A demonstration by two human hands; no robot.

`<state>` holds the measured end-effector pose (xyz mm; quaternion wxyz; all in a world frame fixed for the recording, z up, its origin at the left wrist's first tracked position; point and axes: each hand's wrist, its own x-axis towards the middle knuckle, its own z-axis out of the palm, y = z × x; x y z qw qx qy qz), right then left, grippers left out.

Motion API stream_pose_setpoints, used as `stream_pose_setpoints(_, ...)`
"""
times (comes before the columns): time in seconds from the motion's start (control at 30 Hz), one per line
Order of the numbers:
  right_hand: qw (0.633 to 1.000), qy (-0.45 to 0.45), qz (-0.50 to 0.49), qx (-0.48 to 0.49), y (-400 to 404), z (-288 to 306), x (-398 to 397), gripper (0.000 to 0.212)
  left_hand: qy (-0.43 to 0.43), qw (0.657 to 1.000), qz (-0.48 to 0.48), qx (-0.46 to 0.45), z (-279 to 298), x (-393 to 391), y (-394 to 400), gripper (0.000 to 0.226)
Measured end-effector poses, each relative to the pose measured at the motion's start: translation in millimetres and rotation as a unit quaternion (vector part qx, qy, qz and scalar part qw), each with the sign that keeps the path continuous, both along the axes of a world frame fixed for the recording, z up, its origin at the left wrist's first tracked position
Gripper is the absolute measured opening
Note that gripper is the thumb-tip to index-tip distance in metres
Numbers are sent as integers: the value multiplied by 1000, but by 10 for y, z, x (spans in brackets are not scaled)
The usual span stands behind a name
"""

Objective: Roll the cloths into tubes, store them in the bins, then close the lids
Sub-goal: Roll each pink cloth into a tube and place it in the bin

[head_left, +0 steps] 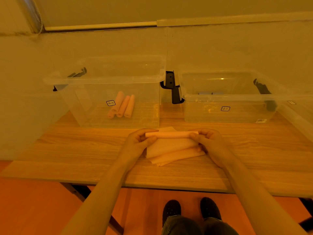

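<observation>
My left hand (140, 139) and right hand (207, 138) each pinch one end of a pink cloth (171, 146), fingers curled round the rolled part that runs between them. The unrolled part hangs toward me onto more flat cloths (179, 157) on the wooden table (67, 150). Beyond my hands stand two clear bins: the left bin (105, 80) holds three pink rolls (122, 106); the right bin (233, 97) holds bluish rolls (210, 93) at its far side.

Wood-grain surface (67, 150), centre of frame; my dark shoes (171, 209), bottom centre, on orange floor (25, 209); pale wall (101, 43), top.
</observation>
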<state>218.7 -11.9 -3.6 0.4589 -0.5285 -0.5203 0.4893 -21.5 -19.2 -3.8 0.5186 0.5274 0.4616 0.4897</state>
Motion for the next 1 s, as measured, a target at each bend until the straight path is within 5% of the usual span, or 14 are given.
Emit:
stream_pose_setpoints(0.47,1000,11,11,13,-43,36,-15,12,22,1000,7,6,5,1,-3,15)
stream_pose_setpoints(0.77,1000,14,-1,7,7,-23,0,11,15,1000,-12,-16,6,0,17,37)
stream_pose_setpoints(0.9,999,35,-2,-1,6,-29,-6,18,35,999,10,-7,-14,-10,13,23)
stream_pose_setpoints(1.0,999,32,1,-1,-1,-16,-3,14,49,999,21,-12,-23,3,9,32)
